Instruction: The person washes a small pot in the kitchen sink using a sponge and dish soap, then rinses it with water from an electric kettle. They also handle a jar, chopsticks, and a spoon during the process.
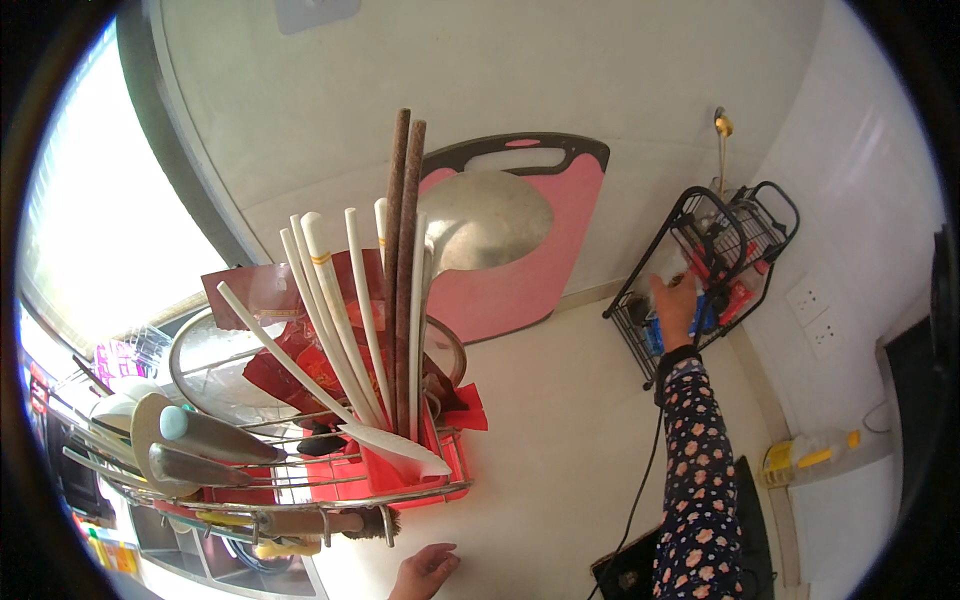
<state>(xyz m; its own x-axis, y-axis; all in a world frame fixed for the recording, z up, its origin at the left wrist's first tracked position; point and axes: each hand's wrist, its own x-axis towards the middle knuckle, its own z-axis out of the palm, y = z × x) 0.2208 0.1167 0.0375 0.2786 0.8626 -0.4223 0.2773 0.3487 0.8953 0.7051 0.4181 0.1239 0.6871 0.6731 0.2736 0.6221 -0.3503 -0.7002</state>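
Observation:
My right hand [677, 306] reaches into a black two-tier wire rack [627, 335] in the corner. Its thumb and fingers are bent at a clear plastic item [670, 264] between the tiers; whether they grip it is hidden. Blue packaging [654, 333] lies beside this hand, and a red packet [739, 300] is just to its right. At the bottom edge, my left hand [425, 570] hovers over the pale counter [555, 420], fingers loosely bent and holding nothing. Near it, a metal dish rack [352, 501] carries a red utensil holder [337, 476] with white and brown chopsticks [407, 247].
A pink cutting board [517, 300] and a metal wok lid or bowl [487, 217] lean on the wall. To the right lie a plastic bottle [810, 456] and wall sockets [817, 315]. A black cable [637, 495] crosses the counter. Knife handles [217, 439] jut from the dish rack.

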